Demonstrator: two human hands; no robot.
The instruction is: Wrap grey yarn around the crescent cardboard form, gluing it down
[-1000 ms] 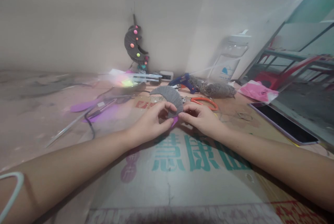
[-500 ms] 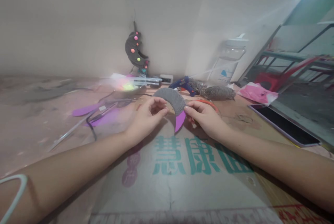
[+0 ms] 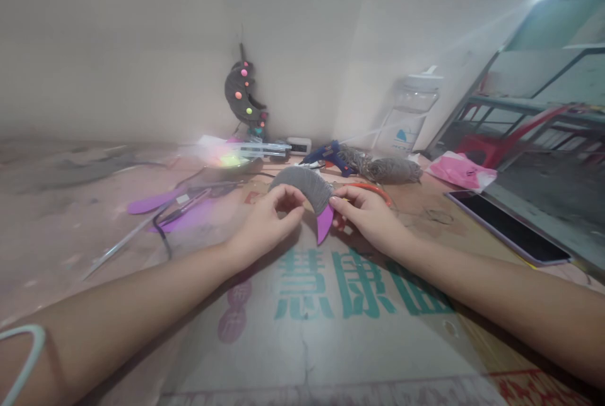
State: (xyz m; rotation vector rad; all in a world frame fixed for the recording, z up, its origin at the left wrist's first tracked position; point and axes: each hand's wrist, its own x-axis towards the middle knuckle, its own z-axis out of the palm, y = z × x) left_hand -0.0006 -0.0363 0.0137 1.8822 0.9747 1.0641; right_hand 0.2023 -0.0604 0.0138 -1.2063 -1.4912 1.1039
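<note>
A crescent-shaped piece (image 3: 307, 186), purple with grey yarn wound over most of it, is held between both hands above a flattened cardboard sheet (image 3: 331, 305). My left hand (image 3: 265, 223) pinches its left inner edge with curled fingers. My right hand (image 3: 366, 217) grips its right side by the bare purple tip. A strand of grey yarn runs back toward a bundle of grey yarn (image 3: 387, 168).
A blue glue gun (image 3: 328, 155), orange-handled scissors (image 3: 373, 188), glue sticks (image 3: 265, 149), purple cut-outs (image 3: 155, 201) and a cable lie behind. A finished dark crescent with coloured balls (image 3: 243, 94) leans on the wall. A tablet (image 3: 508, 226), pink bag (image 3: 460, 171) and water jug (image 3: 409, 116) sit right.
The crescent was turned so its bare purple tip now shows at the lower right. Both hands shifted slightly upward along it and keep holding it.
</note>
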